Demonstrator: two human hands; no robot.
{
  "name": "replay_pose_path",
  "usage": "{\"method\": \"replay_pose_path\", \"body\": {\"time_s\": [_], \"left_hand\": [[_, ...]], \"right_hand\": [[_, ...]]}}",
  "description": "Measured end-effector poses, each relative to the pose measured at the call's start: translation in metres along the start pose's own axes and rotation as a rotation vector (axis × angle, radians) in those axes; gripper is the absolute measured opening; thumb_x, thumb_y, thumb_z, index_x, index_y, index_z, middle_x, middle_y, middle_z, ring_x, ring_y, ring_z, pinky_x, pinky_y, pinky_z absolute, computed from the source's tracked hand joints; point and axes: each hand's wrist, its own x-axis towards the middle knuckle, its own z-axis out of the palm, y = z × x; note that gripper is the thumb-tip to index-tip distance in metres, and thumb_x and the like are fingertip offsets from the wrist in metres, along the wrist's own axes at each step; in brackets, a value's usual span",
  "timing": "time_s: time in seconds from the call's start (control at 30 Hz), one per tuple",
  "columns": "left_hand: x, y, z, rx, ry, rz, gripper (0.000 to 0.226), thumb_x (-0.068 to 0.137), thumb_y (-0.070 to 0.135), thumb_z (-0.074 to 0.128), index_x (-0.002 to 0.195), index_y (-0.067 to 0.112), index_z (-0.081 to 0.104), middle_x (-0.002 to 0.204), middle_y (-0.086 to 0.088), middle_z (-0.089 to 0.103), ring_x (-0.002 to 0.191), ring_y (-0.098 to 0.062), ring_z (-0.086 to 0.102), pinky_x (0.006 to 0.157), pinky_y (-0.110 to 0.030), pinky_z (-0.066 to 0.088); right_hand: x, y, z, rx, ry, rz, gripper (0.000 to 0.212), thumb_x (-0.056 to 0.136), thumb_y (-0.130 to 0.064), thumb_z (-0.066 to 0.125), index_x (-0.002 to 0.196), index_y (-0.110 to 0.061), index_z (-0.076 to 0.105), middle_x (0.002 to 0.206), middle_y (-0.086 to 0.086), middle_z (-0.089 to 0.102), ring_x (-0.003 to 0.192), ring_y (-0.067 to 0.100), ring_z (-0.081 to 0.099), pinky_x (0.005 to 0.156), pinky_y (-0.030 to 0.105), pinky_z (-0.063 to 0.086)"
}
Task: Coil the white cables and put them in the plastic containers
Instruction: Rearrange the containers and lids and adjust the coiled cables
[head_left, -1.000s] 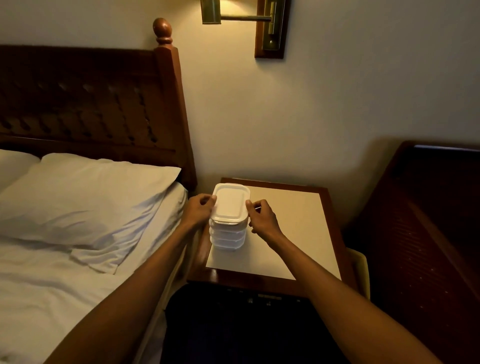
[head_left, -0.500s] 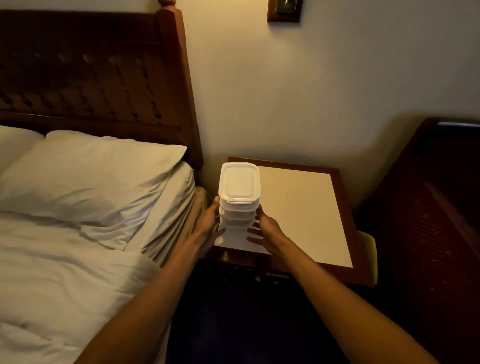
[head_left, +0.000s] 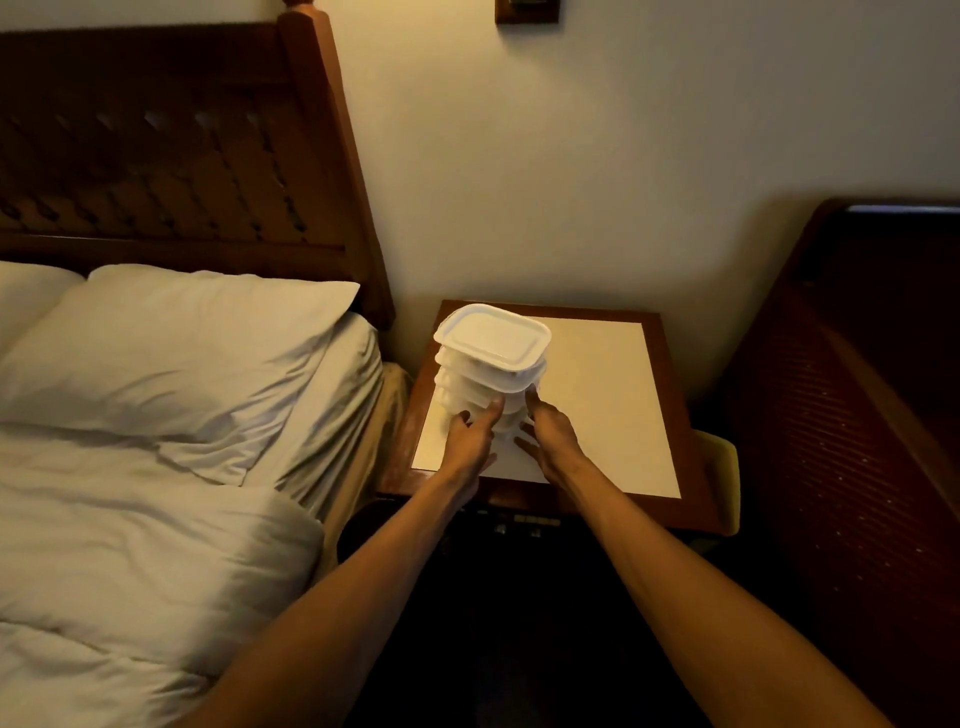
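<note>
The task looks barely started. A stack of plastic containers (head_left: 491, 374), about 4 high with a white lid on top, is held by both hands over the near left part of the bench (head_left: 597, 410) beside the bed (head_left: 156, 467). The stack leans, its top tilted toward the far left, and it seems lifted off the bench or just tipping on it; which one cannot be told for sure.

The left hand (head_left: 470, 441) presses the near left side of the lowest containers, thumb and fingers wrapped on them. The right hand (head_left: 550, 434) closes on the near right side, fingers spread under and around the base. So each grip is clamped on the stack, not loose.

No white cables show anywhere in the head view: none on the bench, on the bed, or in the dark gap near the person. None is coiled and none is stowed, as far as can be seen. The containers are nested together with the lid on.

What is left, by my judgement: set the stack down somewhere to work, separate the containers, find the cables, coil each 1 and place it inside.
</note>
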Motion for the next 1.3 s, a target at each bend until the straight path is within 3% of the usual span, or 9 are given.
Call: {"method": "replay_pose_path", "body": {"time_s": [0.13, 0.23, 0.37, 0.47, 0.73, 0.9, 1.0, 1.07, 1.3], "left_hand": [[0.01, 0.004, -0.013, 0.149, 0.118, 0.003, 0.06, 0.081, 0.069, 0.06, 0.119, 0.023, 0.052, 0.11, 0.004, 0.061, 0.107, -0.027, 0.06, 0.088, -0.047, 0.052], [0.045, 0.0, -0.052, 0.261, 0.296, 0.019, 0.071, 0.064, 0.079, 0.058, 0.108, 0.024, 0.055, 0.113, -0.005, 0.064, 0.102, -0.028, 0.063, 0.09, -0.049, 0.053], [0.066, 0.013, -0.072, 0.268, 0.222, 0.073, 0.072, 0.079, 0.052, 0.067, 0.139, 0.019, 0.045, 0.14, -0.001, 0.053, 0.121, -0.025, 0.054, 0.1, -0.05, 0.046], [0.057, 0.022, -0.061, 0.234, 0.042, 0.116, 0.049, 0.092, 0.016, 0.068, 0.136, 0.023, 0.049, 0.128, 0.001, 0.055, 0.115, -0.021, 0.052, 0.09, -0.043, 0.048], [0.058, 0.005, -0.045, 0.066, 0.084, 0.062, 0.075, 0.083, 0.04, 0.074, 0.143, 0.005, 0.043, 0.14, -0.013, 0.051, 0.112, -0.03, 0.061, 0.096, -0.041, 0.052], [0.064, 0.007, -0.028, -0.009, 0.08, -0.031, 0.077, 0.087, 0.032, 0.073, 0.146, 0.0, 0.035, 0.146, -0.018, 0.043, 0.121, -0.038, 0.056, 0.103, -0.042, 0.048], [0.072, 0.006, -0.021, -0.1, 0.067, -0.077, 0.042, 0.084, 0.022, 0.077, 0.111, -0.003, 0.058, 0.106, -0.011, 0.059, 0.11, -0.032, 0.056, 0.094, -0.035, 0.052], [0.076, 0.009, -0.016, -0.148, 0.088, -0.1, 0.022, 0.084, 0.016, 0.076, 0.089, 0.004, 0.058, 0.084, -0.004, 0.049, 0.1, -0.028, 0.05, 0.088, -0.033, 0.053], [0.099, 0.03, 0.0, -0.186, 0.063, -0.132, 0.012, 0.088, 0.01, 0.072, 0.091, 0.005, 0.061, 0.103, -0.007, 0.057, 0.119, -0.034, 0.051, 0.106, -0.044, 0.046]], "right_hand": [[0.004, 0.0, -0.011, -0.021, 0.019, 0.005, 0.046, 0.094, -0.056, 0.05, 0.12, -0.018, 0.054, 0.122, 0.005, 0.056, 0.116, 0.028, 0.056, 0.088, 0.039, 0.054], [0.01, 0.006, -0.017, -0.027, 0.044, 0.019, 0.05, 0.1, -0.043, 0.047, 0.138, -0.01, 0.046, 0.128, 0.006, 0.053, 0.119, 0.027, 0.054, 0.089, 0.038, 0.052], [0.014, 0.017, -0.014, -0.042, 0.029, 0.032, 0.046, 0.101, -0.034, 0.048, 0.137, -0.006, 0.046, 0.13, 0.01, 0.053, 0.117, 0.025, 0.052, 0.094, 0.041, 0.052], [0.018, 0.018, -0.009, -0.047, 0.014, 0.026, 0.048, 0.1, -0.039, 0.049, 0.137, -0.008, 0.047, 0.129, 0.007, 0.054, 0.118, 0.025, 0.051, 0.093, 0.042, 0.051], [0.03, 0.012, -0.026, -0.096, 0.114, -0.087, 0.042, 0.096, -0.041, 0.057, 0.12, -0.007, 0.058, 0.121, 0.009, 0.06, 0.113, 0.028, 0.056, 0.085, 0.037, 0.054], [0.037, 0.006, -0.036, -0.19, 0.225, -0.113, 0.053, 0.097, -0.044, 0.053, 0.115, 0.006, 0.058, 0.116, 0.026, 0.061, 0.11, 0.043, 0.056, 0.096, 0.057, 0.048], [0.04, 0.001, -0.038, -0.21, 0.243, -0.1, 0.039, 0.099, -0.044, 0.048, 0.095, -0.009, 0.063, 0.095, 0.013, 0.065, 0.104, 0.037, 0.061, 0.095, 0.054, 0.051], [0.045, -0.003, -0.04, -0.194, 0.238, -0.097, 0.028, 0.099, -0.042, 0.048, 0.092, -0.018, 0.06, 0.09, 0.004, 0.063, 0.094, 0.03, 0.064, 0.094, 0.051, 0.053], [0.074, -0.021, -0.048, -0.123, 0.22, -0.068, 0.021, 0.099, -0.033, 0.052, 0.103, -0.014, 0.061, 0.11, 0.009, 0.063, 0.096, 0.026, 0.061, 0.091, 0.043, 0.056]]}}
